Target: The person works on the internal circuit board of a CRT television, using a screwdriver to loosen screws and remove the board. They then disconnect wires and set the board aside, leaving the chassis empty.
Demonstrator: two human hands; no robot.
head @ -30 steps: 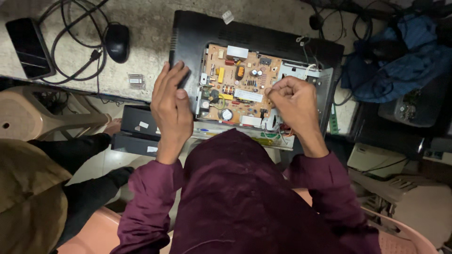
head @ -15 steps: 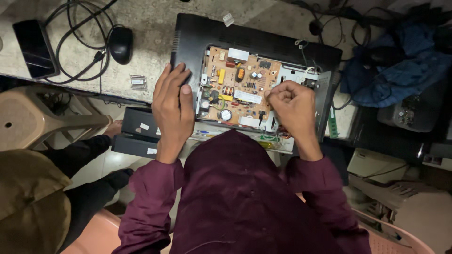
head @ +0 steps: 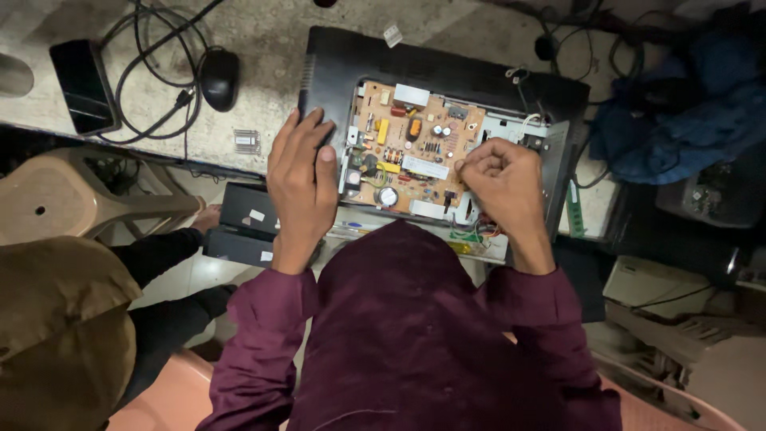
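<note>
Tan circuit board (head: 415, 152) sat in a black casing (head: 447, 72) on the bench (head: 263, 48). Left hand (head: 303, 179) lay flat, fingers spread, just left of it. Right hand (head: 499, 179) was fisted over its right edge; contents not discernible. Black mouse (head: 218, 78) lay farther left.

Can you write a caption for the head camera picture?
Left hand steadies a black casing; right hand closed over its circuit board.

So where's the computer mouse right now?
In the head view, the black computer mouse lies upper left on the worktable, among looped cables, between the dark phone and the opened black device that the left hand steadies.
</note>
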